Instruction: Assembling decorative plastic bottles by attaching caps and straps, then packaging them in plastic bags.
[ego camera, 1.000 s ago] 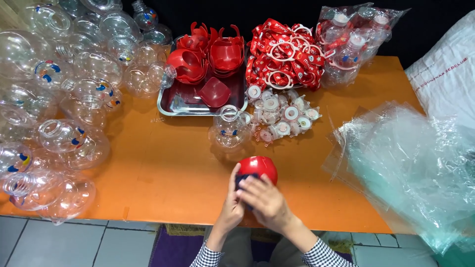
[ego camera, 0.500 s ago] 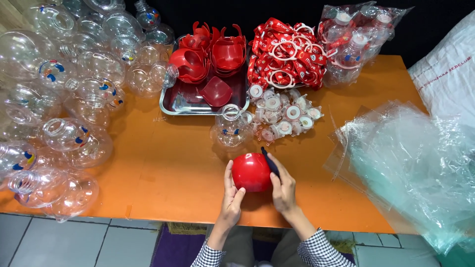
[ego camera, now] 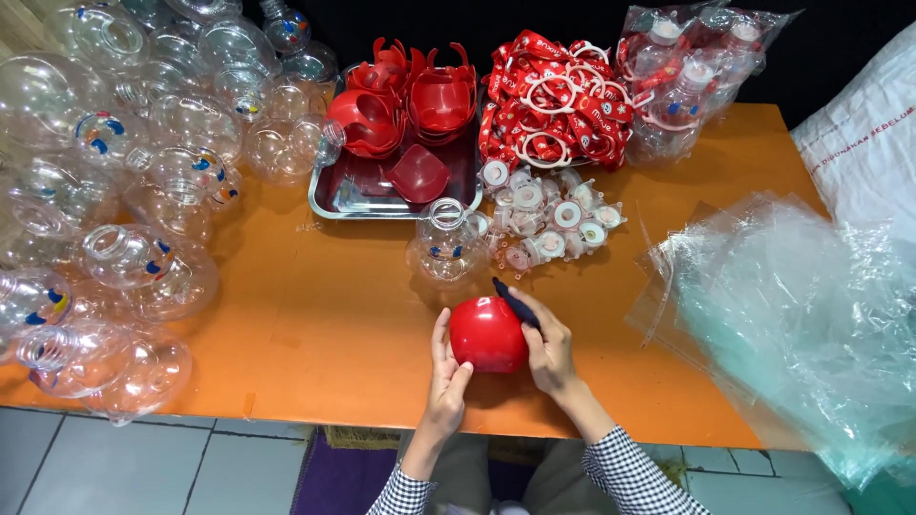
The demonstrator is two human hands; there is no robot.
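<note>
Red plastic shell (ego camera: 488, 334) sits low on the orange table (ego camera: 315, 334), clamped between both hands. I note the left hand (ego camera: 445, 377) cupping its left side, while the right hand (ego camera: 548, 345) presses the other side and pinches a dark pen (ego camera: 515, 301). A clear round bottle (ego camera: 445, 246) stands just behind.

There is one view only, from the person's head, looking steeply down and forward over the orange bench (ego camera: 315, 324). It sits close, with both forearms entering at the bottom edge, floor tiles below and the bench's far edge near the top.
</note>
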